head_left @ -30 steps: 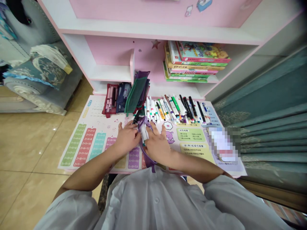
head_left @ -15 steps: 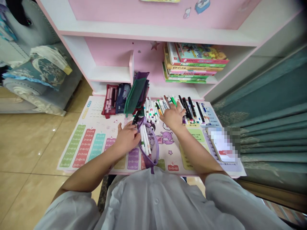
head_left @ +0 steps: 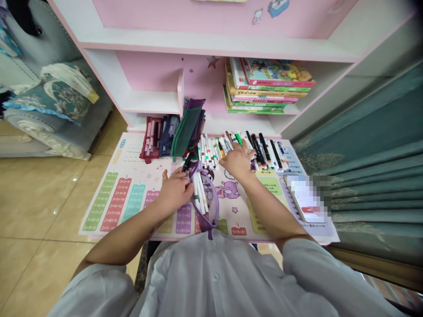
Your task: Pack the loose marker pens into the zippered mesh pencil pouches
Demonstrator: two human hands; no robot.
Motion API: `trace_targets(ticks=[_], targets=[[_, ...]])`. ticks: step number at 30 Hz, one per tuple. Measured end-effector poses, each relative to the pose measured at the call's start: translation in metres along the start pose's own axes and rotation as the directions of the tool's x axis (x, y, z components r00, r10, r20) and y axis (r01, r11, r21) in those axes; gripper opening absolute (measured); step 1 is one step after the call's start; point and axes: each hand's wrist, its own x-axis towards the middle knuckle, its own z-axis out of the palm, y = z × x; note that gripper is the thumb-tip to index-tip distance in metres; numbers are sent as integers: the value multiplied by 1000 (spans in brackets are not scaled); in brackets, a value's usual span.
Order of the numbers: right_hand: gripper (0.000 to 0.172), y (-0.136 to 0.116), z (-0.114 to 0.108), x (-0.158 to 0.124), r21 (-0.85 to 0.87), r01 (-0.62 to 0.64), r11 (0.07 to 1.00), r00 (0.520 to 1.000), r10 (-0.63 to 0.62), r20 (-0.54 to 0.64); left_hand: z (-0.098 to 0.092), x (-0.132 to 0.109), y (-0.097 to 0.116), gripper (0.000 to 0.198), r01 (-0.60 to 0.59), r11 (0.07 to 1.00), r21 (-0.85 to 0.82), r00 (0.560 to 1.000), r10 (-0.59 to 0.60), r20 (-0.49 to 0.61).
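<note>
From the head view, the left hand point(head_left: 175, 192) lies at lower centre, fingers pressed together against the rim of an open purple mesh pencil pouch point(head_left: 214, 207), which holds white markers point(head_left: 200, 193) and sits on a multiplication-table desk mat point(head_left: 112, 202). The right hand point(head_left: 236, 161), fingers spread, rests on a row of felt-tip markers point(head_left: 209, 152) above it, though whether it pinches one cannot be told.

Home, a child's study corner: pink-and-white desk hutch point(head_left: 211, 44) with picture books point(head_left: 269, 86), multiplication-table desk mat point(head_left: 115, 207). Upper left, upholstered sofa point(head_left: 56, 97); right, teal curtains point(head_left: 380, 193); lower left, polished tile floor point(head_left: 39, 207).
</note>
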Motion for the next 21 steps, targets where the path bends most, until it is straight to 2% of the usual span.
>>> trace_targets(ticks=[4, 7, 10, 12, 16, 21], targets=[[20, -1, -27, -15, 95, 28, 995, 999, -26, -22, -1, 0, 0, 32, 7, 1000, 7, 1000, -7, 3], [15, 0, -56, -39, 221, 137, 966, 989, -147, 30, -1, 0, 0, 32, 9, 1000, 11, 1000, -9, 10], [16, -1, -81, -66, 310, 308, 899, 933, -349, 84, 0, 1, 0, 32, 10, 1000, 8, 1000, -10, 12], [16, -4, -90, -81, 326, 376, 867, 889, -437, 136, -1, 1, 0, 33, 13, 1000, 3, 1000, -13, 9], [14, -17, -85, -96, 297, 460, 837, 827, -526, 200, -2, 1, 0, 32, 16, 1000, -4, 1000, -16, 0], [18, -34, -64, -103, 187, 479, 858, 835, -511, 203, -2, 0, -1, 31, -3, 1000, 19, 1000, 3, -9]])
